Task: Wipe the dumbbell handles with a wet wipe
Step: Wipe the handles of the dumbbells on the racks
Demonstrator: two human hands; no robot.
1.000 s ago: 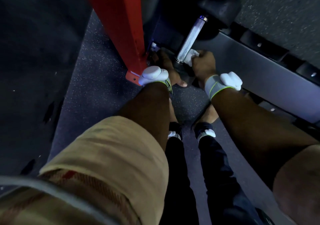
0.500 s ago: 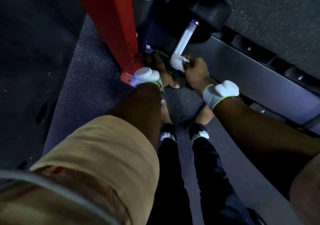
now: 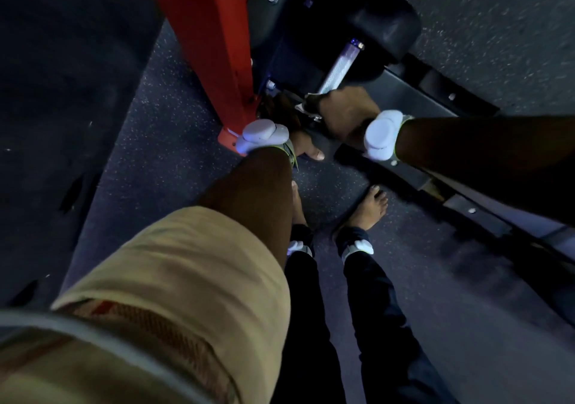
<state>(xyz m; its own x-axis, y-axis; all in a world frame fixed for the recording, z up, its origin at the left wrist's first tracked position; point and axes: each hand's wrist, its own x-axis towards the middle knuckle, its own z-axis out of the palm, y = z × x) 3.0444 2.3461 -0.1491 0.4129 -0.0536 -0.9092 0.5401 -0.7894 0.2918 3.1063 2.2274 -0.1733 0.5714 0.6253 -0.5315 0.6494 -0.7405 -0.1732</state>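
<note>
1. Lower end of the dumbbell handle (image 3: 337,67) is covered by the right hand (image 3: 345,114); the near weight head is hidden under both hands.
2. Of the wet wipe (image 3: 302,107), only a pale sliver shows at the right fingers.
3. Fingers of the left hand (image 3: 295,129) are lost in shadow behind the wrist tracker (image 3: 261,134); grip unreadable.
4. The red post (image 3: 211,45) is cut by the top edge.
5. The rack rail (image 3: 485,217) is blurred at lower right.

Worn on the head, wide-angle. Looks steeply down and slightly forward onto the speckled floor (image 3: 140,161) and bare feet (image 3: 371,207). Sits close enough for the tan sleeve (image 3: 186,279) to fill the lower left and the red post (image 3: 211,45) to cut in from the top.
</note>
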